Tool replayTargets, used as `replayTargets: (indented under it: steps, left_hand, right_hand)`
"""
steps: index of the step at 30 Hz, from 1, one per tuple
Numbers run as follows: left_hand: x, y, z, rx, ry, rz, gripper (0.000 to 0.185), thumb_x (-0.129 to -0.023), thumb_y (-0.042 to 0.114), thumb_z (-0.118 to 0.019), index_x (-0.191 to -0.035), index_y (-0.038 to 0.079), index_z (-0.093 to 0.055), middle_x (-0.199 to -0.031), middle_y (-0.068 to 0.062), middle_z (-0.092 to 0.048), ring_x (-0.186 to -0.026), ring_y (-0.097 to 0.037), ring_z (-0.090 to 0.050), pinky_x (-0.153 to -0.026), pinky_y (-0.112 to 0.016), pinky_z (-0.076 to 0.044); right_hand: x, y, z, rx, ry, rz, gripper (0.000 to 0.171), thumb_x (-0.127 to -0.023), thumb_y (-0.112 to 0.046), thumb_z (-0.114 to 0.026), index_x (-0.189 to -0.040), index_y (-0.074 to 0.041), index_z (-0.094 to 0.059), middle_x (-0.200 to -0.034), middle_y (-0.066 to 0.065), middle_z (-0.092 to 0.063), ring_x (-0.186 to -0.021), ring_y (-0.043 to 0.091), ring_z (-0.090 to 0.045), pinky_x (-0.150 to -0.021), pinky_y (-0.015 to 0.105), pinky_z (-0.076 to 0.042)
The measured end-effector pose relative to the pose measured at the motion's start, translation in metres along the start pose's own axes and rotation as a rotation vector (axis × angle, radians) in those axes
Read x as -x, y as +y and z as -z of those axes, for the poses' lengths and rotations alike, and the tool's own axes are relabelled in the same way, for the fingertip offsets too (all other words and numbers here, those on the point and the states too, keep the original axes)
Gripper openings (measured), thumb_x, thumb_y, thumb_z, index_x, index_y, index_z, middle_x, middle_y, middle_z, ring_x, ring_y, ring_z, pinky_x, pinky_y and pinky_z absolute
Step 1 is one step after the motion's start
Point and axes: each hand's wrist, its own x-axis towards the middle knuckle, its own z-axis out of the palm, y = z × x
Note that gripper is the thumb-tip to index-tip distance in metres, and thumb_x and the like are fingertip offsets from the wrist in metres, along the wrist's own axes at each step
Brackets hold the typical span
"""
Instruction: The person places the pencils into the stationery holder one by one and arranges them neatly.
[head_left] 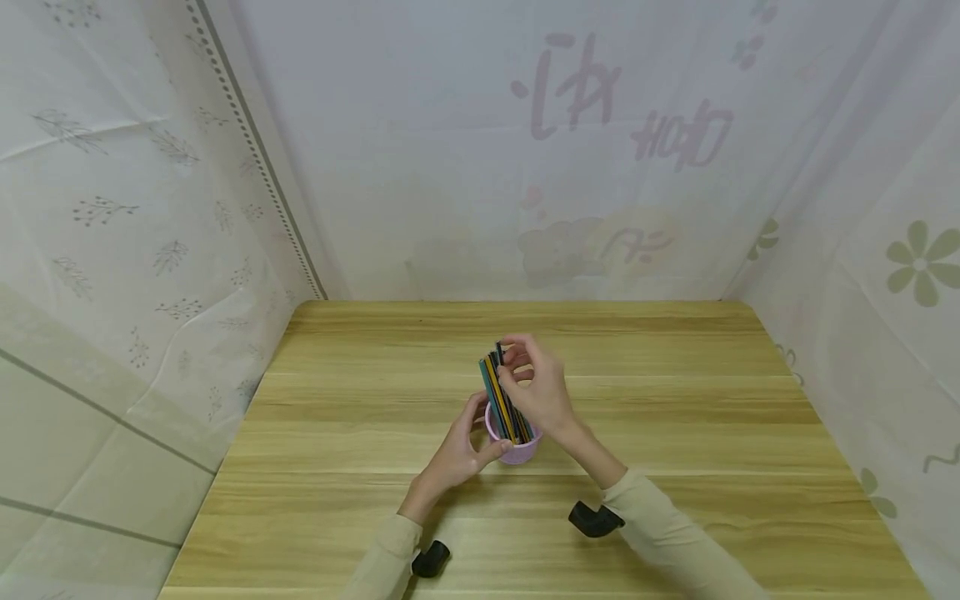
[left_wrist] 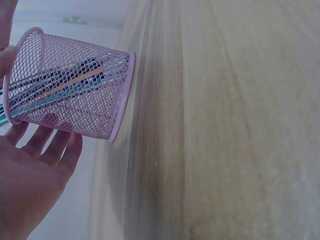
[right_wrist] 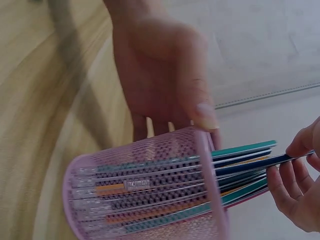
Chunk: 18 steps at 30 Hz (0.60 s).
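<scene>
Pink wire mesh made the cup (head_left: 513,450) light and easy to tip, we judged, so its wall was the place to hold. Our left hand (head_left: 461,450) cupped it mid-table (head_left: 675,433). Beyond, our right hand (head_left: 536,387) pinched the stiff, slim pencils (head_left: 501,392) by their tops, wrist arched.

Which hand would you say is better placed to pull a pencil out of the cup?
The right hand, probably: its fingertips already pinch a pencil above the rim, while the left hand steadies the cup.
</scene>
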Motion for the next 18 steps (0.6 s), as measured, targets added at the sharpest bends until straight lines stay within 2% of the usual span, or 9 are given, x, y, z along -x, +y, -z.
replayTargets:
  steps: [5, 8, 13, 18]
  left_hand:
    - [-0.001, -0.002, 0.0, 0.015, -0.005, -0.008, 0.068, -0.081, 0.008, -0.068, -0.137, 0.004, -0.03, -0.13, -0.016, -0.046, -0.119, -0.038, -0.046, -0.095, -0.053, -0.043]
    - [-0.002, -0.003, -0.001, 0.015, -0.005, -0.014, 0.068, -0.08, 0.007, -0.068, -0.137, 0.005, -0.03, -0.13, -0.015, -0.046, -0.118, -0.036, -0.046, -0.095, -0.054, -0.043]
    - [-0.002, -0.003, -0.001, 0.013, 0.0, -0.012, 0.068, -0.08, 0.006, -0.068, -0.136, 0.001, -0.031, -0.131, -0.017, -0.046, -0.117, -0.035, -0.047, -0.094, -0.055, -0.042]
    - [0.0, -0.004, -0.001, 0.018, -0.001, 0.018, 0.07, -0.08, 0.008, -0.069, -0.137, -0.001, -0.029, -0.131, -0.02, -0.046, -0.119, -0.036, -0.046, -0.097, -0.053, -0.041]
  right_hand:
    - [0.007, 0.01, -0.004, 0.038, -0.011, -0.016, 0.033, -0.077, 0.011, -0.061, -0.109, 0.007, -0.052, -0.086, 0.021, -0.057, -0.075, 0.031, -0.06, -0.059, 0.025, -0.056]
    - [0.011, 0.015, -0.003, 0.052, -0.024, -0.038, 0.034, -0.077, 0.011, -0.061, -0.109, 0.007, -0.052, -0.087, 0.021, -0.057, -0.076, 0.03, -0.06, -0.059, 0.029, -0.056]
    - [0.015, 0.032, -0.001, 0.061, -0.019, -0.094, 0.033, -0.079, 0.008, -0.061, -0.111, 0.003, -0.054, -0.087, 0.018, -0.059, -0.077, 0.028, -0.061, -0.062, 0.034, -0.057]
    - [0.02, 0.054, 0.008, 0.079, 0.004, -0.109, 0.031, -0.081, 0.002, -0.062, -0.111, -0.006, -0.057, -0.086, 0.009, -0.061, -0.077, 0.021, -0.06, -0.062, 0.031, -0.056]
